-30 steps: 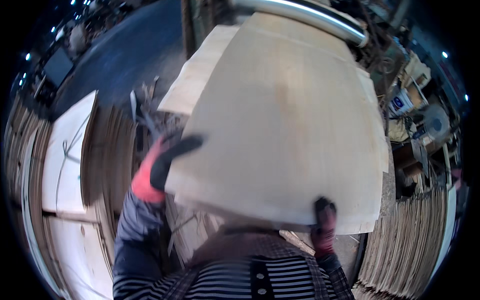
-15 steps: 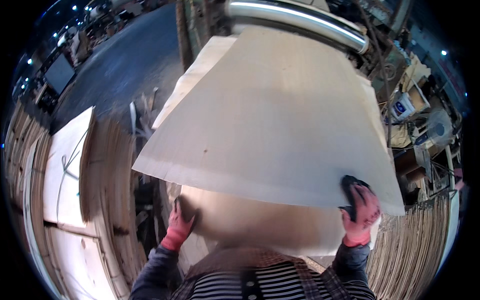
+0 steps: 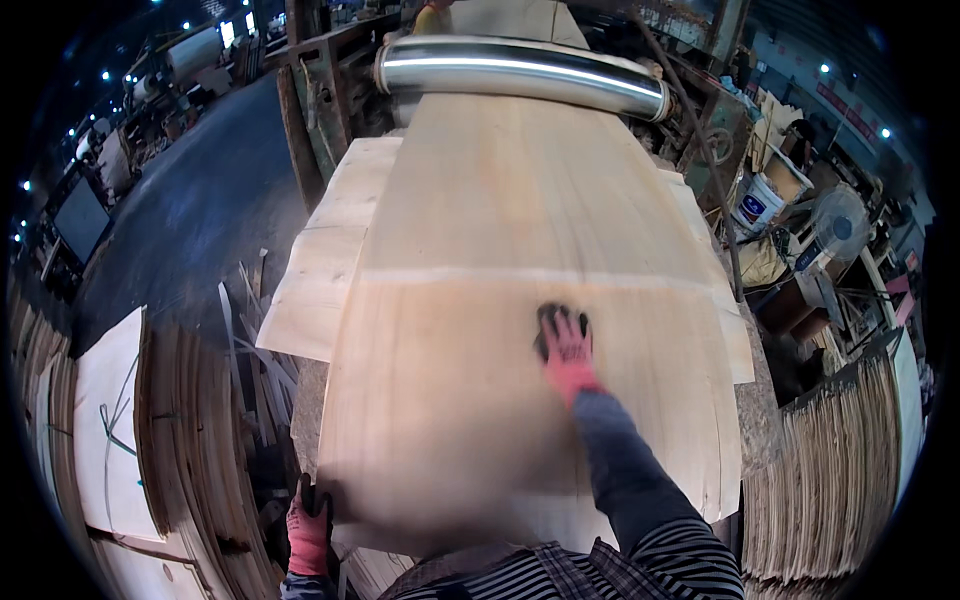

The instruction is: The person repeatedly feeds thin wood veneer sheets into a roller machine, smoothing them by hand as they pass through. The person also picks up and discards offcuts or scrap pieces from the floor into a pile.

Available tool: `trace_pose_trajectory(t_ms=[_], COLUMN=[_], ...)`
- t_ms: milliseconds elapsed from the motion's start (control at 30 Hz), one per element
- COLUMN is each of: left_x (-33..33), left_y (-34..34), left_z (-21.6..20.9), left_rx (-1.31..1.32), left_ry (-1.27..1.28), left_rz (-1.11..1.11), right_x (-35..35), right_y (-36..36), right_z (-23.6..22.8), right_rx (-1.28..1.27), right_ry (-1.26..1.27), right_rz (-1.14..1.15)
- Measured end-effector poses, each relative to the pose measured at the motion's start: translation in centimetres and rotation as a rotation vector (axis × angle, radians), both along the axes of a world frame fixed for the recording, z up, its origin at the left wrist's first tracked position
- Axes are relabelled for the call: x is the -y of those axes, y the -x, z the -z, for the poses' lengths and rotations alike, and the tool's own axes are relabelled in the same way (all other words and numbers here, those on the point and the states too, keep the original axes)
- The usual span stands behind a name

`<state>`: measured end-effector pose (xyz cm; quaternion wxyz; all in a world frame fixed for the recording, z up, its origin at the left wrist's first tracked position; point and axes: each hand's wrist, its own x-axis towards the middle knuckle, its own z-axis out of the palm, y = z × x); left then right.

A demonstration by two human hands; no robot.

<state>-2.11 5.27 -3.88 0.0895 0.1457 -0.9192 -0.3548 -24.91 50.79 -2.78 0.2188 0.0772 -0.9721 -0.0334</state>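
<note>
While the red-gloved left hand (image 3: 308,528) is gripping the pale thin wood veneer sheet's (image 3: 500,250) lower-left edge, the red-gloved right hand (image 3: 566,345) is pressing flat, fingers spread, at centre frame.

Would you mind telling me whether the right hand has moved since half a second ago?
Yes. The right hand has left the veneer sheet's near right edge and gone forward toward the steel roller, flat on the sheet.

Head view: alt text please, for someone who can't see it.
A gloved right hand presses flat on a wide veneer sheet lying below a steel roller. The gloved left hand grips the sheet's near-left corner.
</note>
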Motion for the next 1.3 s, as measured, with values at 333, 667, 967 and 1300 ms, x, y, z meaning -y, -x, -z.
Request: trace_pose_trajectory(t_ms=[333, 667, 967, 1300], left_x=[-0.8, -1.6, 5.6, 0.5], left_y=[2.6, 6.3, 2.5, -0.6], left_z=[-10.4, -24.4, 3.5, 0.6], left_rx=[0.267, -0.641, -0.223, 0.193], left_ry=[-0.865, -0.128, 0.668, 0.095], left_rz=[0.193, 0.879, 0.501, -0.073], right_x=[2.2, 1.1, -0.2, -1.7], right_y=[-29.9, -34.3, -28.1, -5.0], right_z=[-0.9, -7.1, -22.5, -13.2], right_rx=[0.524, 0.054, -0.159, -0.023], right_ry=[0.038, 0.559, 0.151, 0.111], right_rz=[-0.289, -0.162, -0.136, -0.178])
